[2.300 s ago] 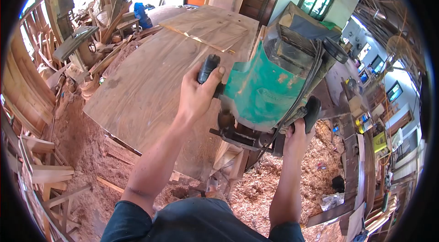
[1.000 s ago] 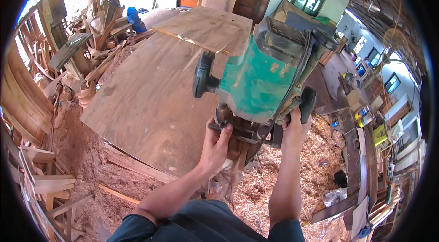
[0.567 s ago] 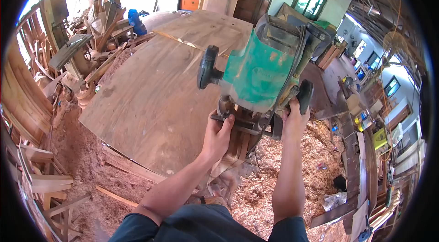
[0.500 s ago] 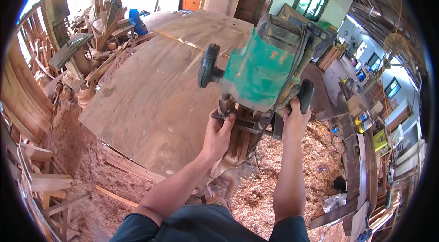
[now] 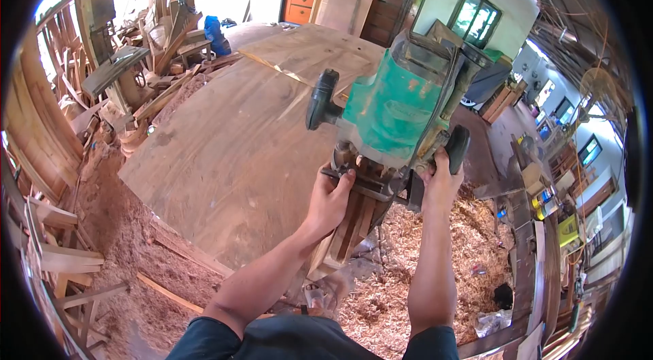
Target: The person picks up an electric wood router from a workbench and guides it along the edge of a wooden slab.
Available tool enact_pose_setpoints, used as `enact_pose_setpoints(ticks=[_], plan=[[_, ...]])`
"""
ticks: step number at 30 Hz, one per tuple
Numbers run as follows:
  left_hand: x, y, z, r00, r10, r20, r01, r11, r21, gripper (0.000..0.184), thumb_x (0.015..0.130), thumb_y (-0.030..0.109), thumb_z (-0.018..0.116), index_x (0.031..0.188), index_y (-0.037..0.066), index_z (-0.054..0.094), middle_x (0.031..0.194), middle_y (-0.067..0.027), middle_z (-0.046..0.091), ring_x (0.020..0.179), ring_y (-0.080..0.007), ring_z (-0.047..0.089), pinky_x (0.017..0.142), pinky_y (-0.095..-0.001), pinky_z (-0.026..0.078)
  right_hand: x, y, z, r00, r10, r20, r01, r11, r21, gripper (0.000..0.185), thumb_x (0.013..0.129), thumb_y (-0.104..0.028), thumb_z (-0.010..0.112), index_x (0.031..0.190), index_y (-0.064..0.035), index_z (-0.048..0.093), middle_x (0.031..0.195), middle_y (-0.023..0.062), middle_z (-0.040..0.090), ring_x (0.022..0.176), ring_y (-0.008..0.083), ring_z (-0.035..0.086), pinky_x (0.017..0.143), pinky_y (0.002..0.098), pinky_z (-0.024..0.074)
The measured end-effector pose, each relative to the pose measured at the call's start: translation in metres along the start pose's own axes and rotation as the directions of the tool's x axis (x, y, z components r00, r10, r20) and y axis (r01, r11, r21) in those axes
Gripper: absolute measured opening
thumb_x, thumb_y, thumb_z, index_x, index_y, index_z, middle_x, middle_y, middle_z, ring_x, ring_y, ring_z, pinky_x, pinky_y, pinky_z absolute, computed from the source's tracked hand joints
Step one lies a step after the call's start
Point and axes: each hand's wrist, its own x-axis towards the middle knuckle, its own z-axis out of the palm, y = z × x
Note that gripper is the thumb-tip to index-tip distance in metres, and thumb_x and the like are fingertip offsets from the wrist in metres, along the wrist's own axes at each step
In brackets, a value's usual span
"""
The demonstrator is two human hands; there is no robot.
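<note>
A green plunge router [image 5: 391, 112] with two black side knobs fills the middle of the view. It rests on a long piece of wood [image 5: 350, 224] that points toward me. My left hand [image 5: 330, 198] is closed on the router's base at its near left, thumb on top by a dark metal bar. Lower right of the green body, my right hand [image 5: 441, 180] is closed on the router just beside the right black knob [image 5: 458, 148]. The router bit and the underside of the base are hidden.
A large plywood-topped table [image 5: 224, 149] spreads out ahead and left. Wood shavings [image 5: 415, 278] cover the floor on both sides. Timber scraps [image 5: 170, 40] are piled at far left, wooden frame pieces [image 5: 71, 258] stand at near left, and dark boards [image 5: 534, 258] line the right.
The whole view has shifted slightly, with the room and router appearing a little farther right and lower. More of the wood under the router shows. Both hands keep their hold.
</note>
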Motion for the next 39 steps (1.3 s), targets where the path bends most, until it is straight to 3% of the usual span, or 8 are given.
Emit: enact_pose_setpoints(ticks=[24,33,39], plan=[[0.050,-0.016,0.016,1.000,0.022,-0.018,-0.021,0.999,0.029,0.033,0.099,0.015,0.057,0.123,-0.005,0.045,0.105,-0.0048,0.058,0.098,-0.0103,0.051,0.088,-0.0276,0.042,0.048,0.018,0.010,1.000,-0.026,0.017,0.026,1.000,-0.001,0.018,0.089,-0.015,0.067,0.090,-0.0065,0.052,0.064,-0.0030,0.047,0.048,0.0053,0.043,0.045,0.0230,0.0389],[0.076,-0.026,0.023,0.991,0.133,0.000,-0.133,0.991,0.017,0.027,0.099,0.016,0.056,0.116,-0.004,0.050,0.095,-0.0033,0.059,0.091,-0.0094,0.050,0.083,-0.0280,0.043,0.071,0.025,0.013,1.000,-0.016,0.027,0.016,1.000,-0.011,0.021,0.088,-0.018,0.069,0.093,-0.0058,0.052,0.063,-0.0030,0.046,0.048,0.0061,0.043,0.047,0.0247,0.0419],[0.092,-0.031,0.020,0.999,0.025,0.038,-0.028,0.996,0.083,0.028,0.100,0.017,0.056,0.120,-0.003,0.051,0.104,-0.0018,0.061,0.096,-0.0087,0.052,0.085,-0.0272,0.042,0.087,0.033,0.015,0.999,-0.017,0.027,0.018,1.000,-0.010,0.020,0.088,-0.018,0.069,0.094,-0.0072,0.053,0.063,-0.0035,0.046,0.048,0.0057,0.043,0.049,0.0244,0.0445]])
